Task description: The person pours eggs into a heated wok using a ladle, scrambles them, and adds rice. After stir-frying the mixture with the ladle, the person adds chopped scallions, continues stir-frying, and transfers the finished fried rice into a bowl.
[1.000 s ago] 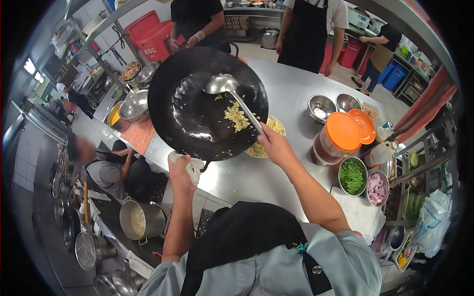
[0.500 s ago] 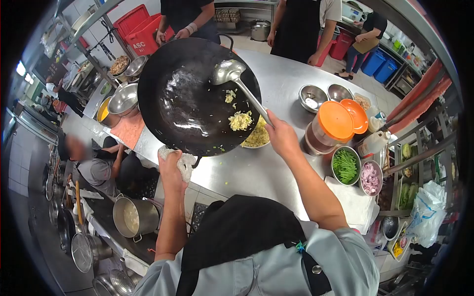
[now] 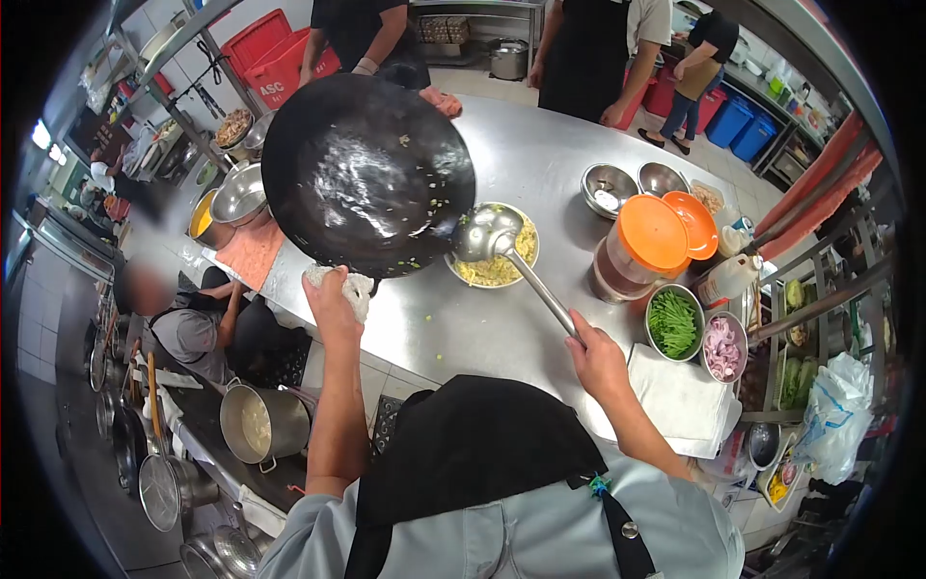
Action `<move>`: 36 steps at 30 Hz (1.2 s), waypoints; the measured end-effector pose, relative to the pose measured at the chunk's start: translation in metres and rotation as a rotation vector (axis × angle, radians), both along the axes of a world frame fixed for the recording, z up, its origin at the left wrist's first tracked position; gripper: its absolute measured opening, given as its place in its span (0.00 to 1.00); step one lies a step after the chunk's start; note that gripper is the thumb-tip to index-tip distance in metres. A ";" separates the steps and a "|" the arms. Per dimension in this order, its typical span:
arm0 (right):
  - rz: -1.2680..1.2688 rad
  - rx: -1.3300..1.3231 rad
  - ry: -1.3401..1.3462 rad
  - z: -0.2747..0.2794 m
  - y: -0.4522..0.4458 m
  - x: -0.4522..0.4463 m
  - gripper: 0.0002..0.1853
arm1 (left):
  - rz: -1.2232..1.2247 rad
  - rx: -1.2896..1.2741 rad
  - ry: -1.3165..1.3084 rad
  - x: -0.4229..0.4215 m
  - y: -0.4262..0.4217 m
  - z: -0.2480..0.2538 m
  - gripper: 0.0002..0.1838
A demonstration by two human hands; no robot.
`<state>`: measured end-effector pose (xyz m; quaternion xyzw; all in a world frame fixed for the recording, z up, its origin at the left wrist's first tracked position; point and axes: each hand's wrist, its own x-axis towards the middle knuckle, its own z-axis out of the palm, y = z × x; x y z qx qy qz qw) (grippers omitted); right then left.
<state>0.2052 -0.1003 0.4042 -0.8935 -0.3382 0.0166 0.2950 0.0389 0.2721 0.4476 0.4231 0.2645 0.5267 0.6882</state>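
Note:
My left hand (image 3: pixel 333 307) is closed around a white cloth (image 3: pixel 355 293) at the near handle of a large black wok (image 3: pixel 357 183). The wok is tilted, its inside showing, with small food bits stuck near the lower right rim. In my right hand (image 3: pixel 593 355) is the handle of a metal ladle (image 3: pixel 487 234). The ladle's bowl is over a white bowl (image 3: pixel 534 266) of yellowish fried rice, just right of the wok's rim, and hides part of the rice. Whether the ladle touches the rice, I cannot tell.
Right of the rice stand steel bowls (image 3: pixel 610 190), an orange-lidded container (image 3: pixel 637 253), chopped greens (image 3: pixel 673 323) and sliced onions (image 3: pixel 721 348). A white cloth (image 3: pixel 675 400) lies at the table's right edge. Co-workers stand across the table; another person (image 3: pixel 207 333) sits left, near a large pot (image 3: pixel 260 425).
The ladle has moved from inside the wok to over the rice bowl, and my right hand has come down and right. The wok has shifted left; the rice clump in it is gone.

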 end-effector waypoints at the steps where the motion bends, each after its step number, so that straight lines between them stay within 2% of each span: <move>1: 0.000 0.006 0.014 -0.017 -0.005 0.007 0.28 | 0.035 0.019 0.032 0.001 0.002 0.000 0.19; 6: 0.015 0.130 0.103 -0.048 -0.009 0.020 0.28 | 0.116 0.017 0.087 -0.021 0.010 0.005 0.23; 8: 0.037 0.231 0.141 -0.034 -0.004 0.012 0.28 | 0.119 0.062 0.085 -0.039 0.012 0.005 0.21; 10: 0.134 0.236 0.274 -0.001 0.012 0.012 0.28 | 0.035 0.010 0.069 -0.073 0.004 0.007 0.09; 15: 0.437 0.083 0.419 0.049 0.063 0.016 0.25 | -0.148 -0.241 -0.028 -0.179 -0.027 -0.014 0.06; 16: 0.510 0.032 0.451 0.048 0.073 0.015 0.24 | -0.023 -0.299 -0.016 -0.181 -0.054 0.006 0.05; 17: 0.589 -0.020 0.484 0.042 0.080 0.009 0.24 | -0.048 -0.358 0.000 -0.212 -0.064 0.001 0.06; 19: 0.735 -0.055 0.500 0.019 0.094 -0.002 0.22 | 0.108 -0.410 0.101 -0.266 -0.103 -0.005 0.06; 20: 0.801 -0.063 0.496 0.009 0.102 -0.006 0.22 | 0.280 -0.402 0.194 -0.276 -0.126 0.000 0.07; 21: 0.870 -0.083 0.491 -0.001 0.110 -0.014 0.22 | 0.333 -0.368 0.147 -0.271 -0.149 0.011 0.07; 22: 0.952 -0.112 0.508 -0.010 0.119 -0.026 0.22 | 0.276 -0.468 0.177 -0.312 -0.163 0.000 0.06; 24: 1.120 -0.169 0.493 -0.024 0.142 -0.048 0.22 | 0.500 -0.483 0.141 -0.347 -0.194 -0.018 0.06; 25: 1.222 -0.225 0.498 -0.030 0.154 -0.061 0.23 | 0.621 -0.587 0.184 -0.342 -0.214 -0.003 0.06; 27: 1.411 -0.333 0.472 -0.025 0.183 -0.086 0.24 | 0.644 -0.656 0.161 -0.386 -0.249 -0.021 0.05; 29: 1.591 -0.440 0.437 -0.012 0.202 -0.118 0.25 | 0.821 -0.685 0.107 -0.413 -0.280 -0.038 0.06; 30: 1.652 -0.444 0.408 -0.015 0.208 -0.133 0.26 | 0.915 -0.693 0.063 -0.432 -0.298 -0.048 0.07; 33: 1.899 -0.404 0.315 -0.026 0.234 -0.181 0.31 | 0.941 -0.673 0.080 -0.480 -0.354 -0.072 0.11; 36: 2.019 -0.380 0.395 -0.038 0.253 -0.229 0.34 | 1.348 -0.682 -0.030 -0.463 -0.385 -0.072 0.12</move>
